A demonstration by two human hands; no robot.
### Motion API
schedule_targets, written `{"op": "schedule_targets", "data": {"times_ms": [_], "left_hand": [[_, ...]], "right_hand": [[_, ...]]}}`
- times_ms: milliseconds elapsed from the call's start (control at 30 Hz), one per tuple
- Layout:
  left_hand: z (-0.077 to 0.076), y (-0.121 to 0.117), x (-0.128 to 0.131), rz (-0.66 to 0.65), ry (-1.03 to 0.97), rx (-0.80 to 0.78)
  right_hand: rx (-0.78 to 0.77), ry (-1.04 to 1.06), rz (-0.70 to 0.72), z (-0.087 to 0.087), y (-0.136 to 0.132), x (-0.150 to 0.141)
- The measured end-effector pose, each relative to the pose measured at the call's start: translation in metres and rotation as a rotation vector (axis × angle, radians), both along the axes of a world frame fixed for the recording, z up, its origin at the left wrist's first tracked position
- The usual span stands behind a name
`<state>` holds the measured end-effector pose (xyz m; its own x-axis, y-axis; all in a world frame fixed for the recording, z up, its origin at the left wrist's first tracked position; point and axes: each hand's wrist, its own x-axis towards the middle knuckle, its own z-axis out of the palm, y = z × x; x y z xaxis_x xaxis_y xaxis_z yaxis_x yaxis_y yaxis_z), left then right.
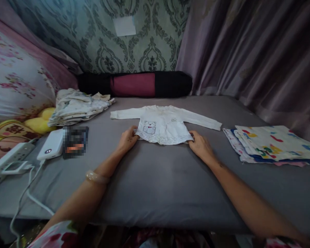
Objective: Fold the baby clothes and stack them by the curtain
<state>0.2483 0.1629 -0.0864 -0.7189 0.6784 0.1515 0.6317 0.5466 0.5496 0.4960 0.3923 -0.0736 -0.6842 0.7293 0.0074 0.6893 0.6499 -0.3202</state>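
A small white long-sleeved baby shirt [167,125] lies spread flat on the grey bed sheet [155,182], sleeves stretched out to both sides and its hem towards me. A bear with a red bow tie is printed on its lower left front. My left hand [129,139] pinches the left corner of the hem, fingers closed on the cloth. At the right hem corner, my right hand [197,143] grips the fabric the same way. The fingertips of both hands are partly hidden by the hem and the hands themselves.
Folded colourful cloths [274,143] are stacked at the right. Crumpled pale clothes [77,105] lie back left, near a yellow plush toy [41,120]. A white power bank [51,144], a power strip [12,158] and cables occupy the left. A black-and-maroon bolster [134,84] lines the wall.
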Motion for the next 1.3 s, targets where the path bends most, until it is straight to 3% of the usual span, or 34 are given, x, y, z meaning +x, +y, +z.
{"op": "schedule_targets", "data": {"times_ms": [167, 367, 500, 633, 733, 867, 967, 1067, 1200, 1300], "left_hand": [[0.005, -0.017, -0.017, -0.14, 0.163, -0.158], [0.01, -0.025, -0.021, -0.282, 0.279, -0.222], [0.009, -0.025, -0.022, -0.335, 0.406, -0.192], [0.013, -0.018, -0.009, -0.407, 0.511, -0.181], [0.021, -0.003, 0.014, -0.528, 0.504, -0.188], [0.03, 0.025, 0.042, -0.696, 0.337, -0.185], [0.032, 0.043, 0.05, -0.695, 0.251, -0.194], [0.029, 0.053, 0.055, -0.588, 0.282, -0.213], [0.024, 0.054, 0.065, -0.395, 0.309, -0.244], [0.021, 0.049, 0.067, -0.405, 0.3, -0.213]], "right_hand": [[0.031, -0.047, -0.001, 0.002, 0.0, 0.005], [0.108, -0.037, 0.027, -0.001, 0.0, 0.009], [0.33, 0.104, 0.255, -0.002, 0.003, 0.011], [0.439, 0.071, 0.5, 0.004, -0.001, 0.009], [0.421, 0.016, 0.671, 0.012, -0.013, 0.002], [0.251, 0.01, 0.809, 0.023, -0.039, -0.02], [0.167, 0.012, 0.743, 0.026, -0.056, -0.038], [0.199, -0.004, 0.633, 0.02, -0.063, -0.047], [0.259, 0.05, 0.532, 0.008, -0.063, -0.052], [0.203, 0.133, 0.439, 0.002, -0.055, -0.057]]}}
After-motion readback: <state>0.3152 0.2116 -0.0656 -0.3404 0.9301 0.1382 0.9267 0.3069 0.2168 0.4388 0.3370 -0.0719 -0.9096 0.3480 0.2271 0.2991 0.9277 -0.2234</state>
